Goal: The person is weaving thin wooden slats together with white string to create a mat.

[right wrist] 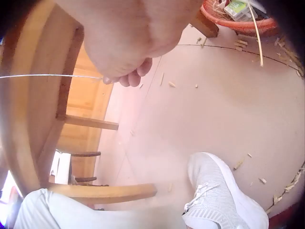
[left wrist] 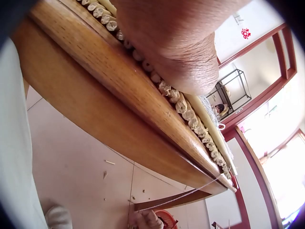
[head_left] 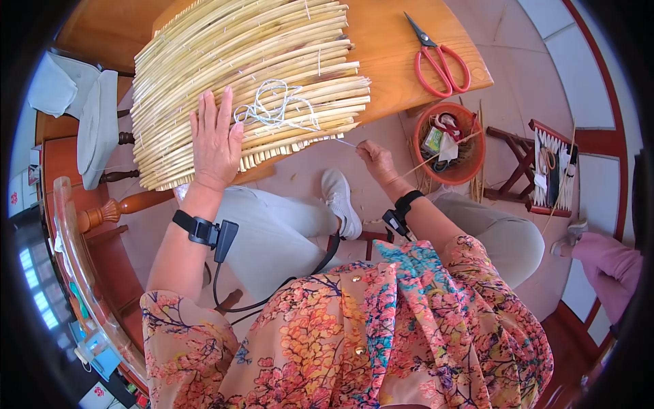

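A mat of pale dried stalks (head_left: 238,51), bound side by side with white stitches, covers much of the wooden table. My left hand (head_left: 216,146) lies flat on its near part with the fingers stretched out. Beside those fingers, a loose tangle of white string (head_left: 272,109) rests on the stalks. Off the table's near edge, my right hand (head_left: 378,160) pinches a thin white thread (right wrist: 47,75) with curled fingers. That thread runs taut from the mat's edge to the hand. Cut stalk ends (left wrist: 190,119) line the table edge in the left wrist view.
Red-handled scissors (head_left: 441,68) lie on the table's right end. An orange basket (head_left: 470,170) with scraps stands on the floor below, near a folding stool (head_left: 552,174) bearing small tools. Stalk bits litter the floor. Another person's leg (head_left: 606,266) shows at the right.
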Demonstrator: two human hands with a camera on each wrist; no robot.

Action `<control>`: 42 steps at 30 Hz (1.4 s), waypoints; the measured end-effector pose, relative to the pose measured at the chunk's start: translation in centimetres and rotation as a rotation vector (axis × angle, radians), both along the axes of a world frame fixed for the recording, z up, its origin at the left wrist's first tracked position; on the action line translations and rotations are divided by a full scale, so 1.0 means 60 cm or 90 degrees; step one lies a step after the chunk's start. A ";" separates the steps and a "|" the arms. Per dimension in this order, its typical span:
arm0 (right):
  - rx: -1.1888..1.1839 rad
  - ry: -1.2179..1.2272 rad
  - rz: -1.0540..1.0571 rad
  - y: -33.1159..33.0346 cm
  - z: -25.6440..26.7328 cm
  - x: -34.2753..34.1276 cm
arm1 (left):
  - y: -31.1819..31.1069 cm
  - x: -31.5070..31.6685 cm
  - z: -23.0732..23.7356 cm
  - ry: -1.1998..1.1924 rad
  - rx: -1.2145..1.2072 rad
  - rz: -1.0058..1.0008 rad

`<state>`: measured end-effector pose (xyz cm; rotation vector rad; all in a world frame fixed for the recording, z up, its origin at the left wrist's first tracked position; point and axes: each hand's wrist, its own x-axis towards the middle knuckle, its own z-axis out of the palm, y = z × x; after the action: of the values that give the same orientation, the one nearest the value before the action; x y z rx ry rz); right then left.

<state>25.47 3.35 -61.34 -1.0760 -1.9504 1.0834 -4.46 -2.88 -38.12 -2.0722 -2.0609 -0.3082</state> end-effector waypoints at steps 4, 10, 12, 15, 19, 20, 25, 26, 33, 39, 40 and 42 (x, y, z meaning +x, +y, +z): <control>-0.099 0.034 -0.003 0.001 0.002 0.000 | 0.000 0.000 0.000 0.003 0.004 -0.001; -0.074 0.016 -0.026 0.005 0.005 0.015 | 0.000 -0.005 -0.007 0.008 0.018 -0.003; -0.031 -0.023 0.001 0.003 0.009 0.024 | 0.001 -0.008 -0.011 0.009 0.023 -0.001; -0.056 -0.047 0.027 -0.009 0.017 0.028 | 0.002 -0.006 -0.011 0.010 0.028 0.005; -0.046 -0.057 0.008 -0.011 0.026 0.028 | 0.003 -0.007 -0.011 0.018 0.028 0.009; -0.057 -0.050 -0.019 -0.007 0.023 0.027 | 0.003 -0.007 -0.010 0.018 0.029 0.009; -0.052 -0.035 -0.068 0.026 0.004 0.031 | 0.001 -0.006 -0.005 0.004 0.001 0.014; -0.021 -0.074 -0.087 0.030 -0.004 0.038 | 0.002 -0.006 -0.005 0.006 -0.004 0.017; 0.257 -0.872 0.228 -0.015 -0.294 0.306 | 0.000 -0.002 0.002 0.001 -0.004 0.015; 0.373 -0.743 0.554 0.017 -0.107 0.231 | 0.000 -0.006 -0.006 0.006 0.017 0.009; 0.256 -0.748 0.478 0.030 -0.067 0.192 | 0.000 -0.007 -0.008 0.015 0.019 0.011; 0.062 -0.562 0.338 0.040 0.056 0.131 | 0.001 -0.009 -0.015 0.019 0.034 0.012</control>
<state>33.34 5.73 -57.96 -1.1122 -3.0845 0.7969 -5.00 -2.82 -39.03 -2.0134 -2.0314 -0.3246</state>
